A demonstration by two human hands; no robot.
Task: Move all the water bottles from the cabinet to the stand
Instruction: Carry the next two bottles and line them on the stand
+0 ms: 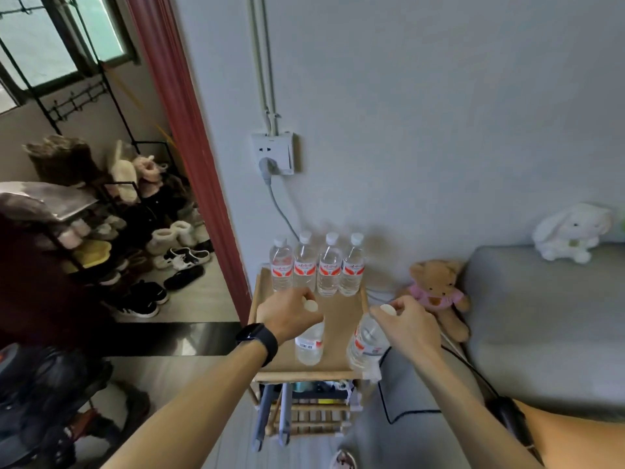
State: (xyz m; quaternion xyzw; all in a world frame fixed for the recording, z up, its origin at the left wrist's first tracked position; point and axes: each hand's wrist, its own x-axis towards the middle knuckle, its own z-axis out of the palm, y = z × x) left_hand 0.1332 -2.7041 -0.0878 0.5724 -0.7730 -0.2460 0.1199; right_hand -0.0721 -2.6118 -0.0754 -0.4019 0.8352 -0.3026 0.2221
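A wooden stand stands against the wall. Along its back edge is a row of several clear water bottles with white caps and red labels. My left hand grips the neck of a water bottle over the front middle of the stand top. My right hand grips another water bottle by its neck at the stand's front right edge, tilted slightly. The cabinet is out of view.
A brown teddy bear and a grey sofa with a white plush rabbit lie right of the stand. A plugged wall socket hangs above. A shoe rack is at the left. A black cable trails beside the stand.
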